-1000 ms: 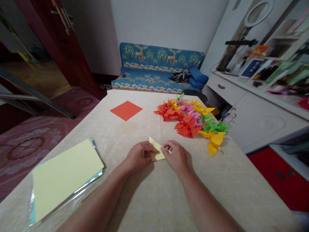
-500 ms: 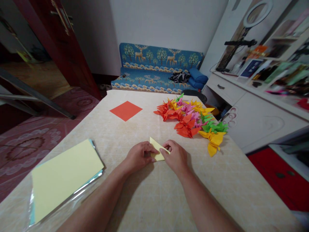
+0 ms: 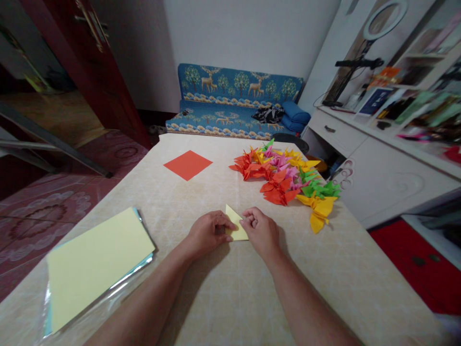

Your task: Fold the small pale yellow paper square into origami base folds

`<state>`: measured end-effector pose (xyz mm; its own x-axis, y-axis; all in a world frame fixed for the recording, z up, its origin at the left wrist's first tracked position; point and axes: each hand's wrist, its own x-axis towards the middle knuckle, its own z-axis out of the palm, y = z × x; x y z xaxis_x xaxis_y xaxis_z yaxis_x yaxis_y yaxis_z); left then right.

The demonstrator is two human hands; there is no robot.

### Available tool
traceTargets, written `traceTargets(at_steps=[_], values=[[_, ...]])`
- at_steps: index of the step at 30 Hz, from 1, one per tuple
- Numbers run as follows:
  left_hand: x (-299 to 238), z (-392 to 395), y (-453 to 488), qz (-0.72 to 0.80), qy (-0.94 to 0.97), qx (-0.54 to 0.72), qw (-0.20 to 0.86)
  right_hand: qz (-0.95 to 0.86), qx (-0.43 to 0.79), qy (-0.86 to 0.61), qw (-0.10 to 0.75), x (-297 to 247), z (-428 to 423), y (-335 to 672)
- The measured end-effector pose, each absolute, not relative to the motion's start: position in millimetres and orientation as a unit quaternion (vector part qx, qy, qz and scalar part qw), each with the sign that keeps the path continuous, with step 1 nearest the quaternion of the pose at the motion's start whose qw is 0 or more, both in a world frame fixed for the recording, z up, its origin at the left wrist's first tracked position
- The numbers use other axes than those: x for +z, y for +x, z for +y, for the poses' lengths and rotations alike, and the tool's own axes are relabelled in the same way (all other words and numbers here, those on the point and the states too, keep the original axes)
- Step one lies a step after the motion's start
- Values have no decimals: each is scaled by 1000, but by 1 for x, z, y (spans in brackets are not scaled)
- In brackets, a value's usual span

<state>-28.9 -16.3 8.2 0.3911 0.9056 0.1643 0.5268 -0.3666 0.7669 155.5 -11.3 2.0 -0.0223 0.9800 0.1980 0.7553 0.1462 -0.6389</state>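
Observation:
A small folded piece of pale yellow paper [image 3: 237, 233] lies on the table between my hands, one pointed corner sticking up away from me. My left hand [image 3: 210, 231] is closed on its left side, thumb at the near edge and fingers on top. From the right, my right hand [image 3: 262, 234] pinches the paper's right part between thumb and curled fingers. The fingertips hide some of the folds. Farther off, to the right, is a cluster of folded paper cranes [image 3: 279, 173] in red, pink, orange, yellow and green.
A red paper square [image 3: 188, 165] lies flat at the table's far left. Nearer, on the left, a stack of pale yellow sheets [image 3: 101, 269] rests on a clear plastic wrapper. Beyond the table [image 3: 230, 298] stand a blue patterned sofa [image 3: 230, 113] and, at right, a white cabinet [image 3: 382, 178].
My right thumb and fingers have shifted slightly left over the yellow paper. Its right corner, which stuck out past my thumb, no longer shows there. My left hand has hardly moved.

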Motion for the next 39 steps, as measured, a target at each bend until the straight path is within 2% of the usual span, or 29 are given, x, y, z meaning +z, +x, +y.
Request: traceTargets(at_steps=[39], values=[[7, -16, -28, 470, 769, 299, 314, -695, 178, -632, 293, 7, -12, 155]])
